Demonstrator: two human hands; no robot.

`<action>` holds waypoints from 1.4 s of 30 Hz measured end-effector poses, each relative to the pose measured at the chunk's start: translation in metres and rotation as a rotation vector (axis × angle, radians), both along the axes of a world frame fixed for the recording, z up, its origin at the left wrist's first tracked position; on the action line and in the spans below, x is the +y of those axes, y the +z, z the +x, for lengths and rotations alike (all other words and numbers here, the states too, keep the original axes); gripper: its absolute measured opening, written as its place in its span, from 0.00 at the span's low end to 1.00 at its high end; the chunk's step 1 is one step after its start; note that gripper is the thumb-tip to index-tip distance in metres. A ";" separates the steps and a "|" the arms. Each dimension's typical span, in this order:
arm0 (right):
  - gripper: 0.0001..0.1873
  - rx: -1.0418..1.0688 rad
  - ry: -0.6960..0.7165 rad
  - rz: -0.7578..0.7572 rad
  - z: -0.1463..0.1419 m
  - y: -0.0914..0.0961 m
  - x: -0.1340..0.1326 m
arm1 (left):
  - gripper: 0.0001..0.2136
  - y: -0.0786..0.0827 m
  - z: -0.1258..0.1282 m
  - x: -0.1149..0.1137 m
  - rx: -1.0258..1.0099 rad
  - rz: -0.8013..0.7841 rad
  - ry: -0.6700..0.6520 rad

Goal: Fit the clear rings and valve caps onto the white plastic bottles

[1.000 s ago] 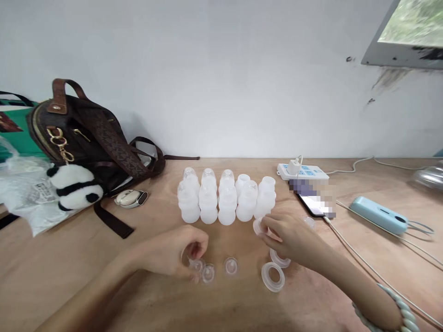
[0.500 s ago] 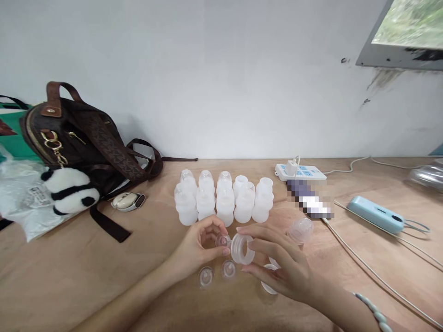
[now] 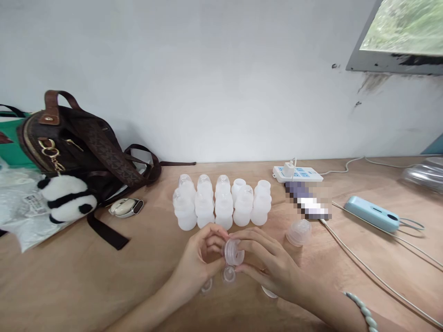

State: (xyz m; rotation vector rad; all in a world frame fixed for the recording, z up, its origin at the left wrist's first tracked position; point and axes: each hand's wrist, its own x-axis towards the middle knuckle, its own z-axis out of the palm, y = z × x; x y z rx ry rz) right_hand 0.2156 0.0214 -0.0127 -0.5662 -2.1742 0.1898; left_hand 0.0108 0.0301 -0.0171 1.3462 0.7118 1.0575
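Ring now in both hands

A brown wooden table carries two rows of white bottles in its middle, most capped, two open-topped. In front lie two clear teats and a ring, partly hidden. A clear cap sits farther right, near a pixelated phone, a power strip and a blue power bank. On the left rest a dark backpack, a pale mouse and a clear plastic bag.
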 end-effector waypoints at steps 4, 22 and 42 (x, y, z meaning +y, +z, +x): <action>0.06 0.028 -0.002 -0.007 0.000 0.000 0.001 | 0.15 -0.003 -0.001 -0.001 -0.090 -0.011 -0.069; 0.08 0.088 -0.121 0.046 -0.002 0.005 -0.012 | 0.31 -0.006 0.005 -0.009 -0.023 0.049 -0.134; 0.12 -0.059 -0.217 0.322 0.004 0.009 -0.011 | 0.22 -0.014 -0.018 0.010 0.271 0.285 -0.030</action>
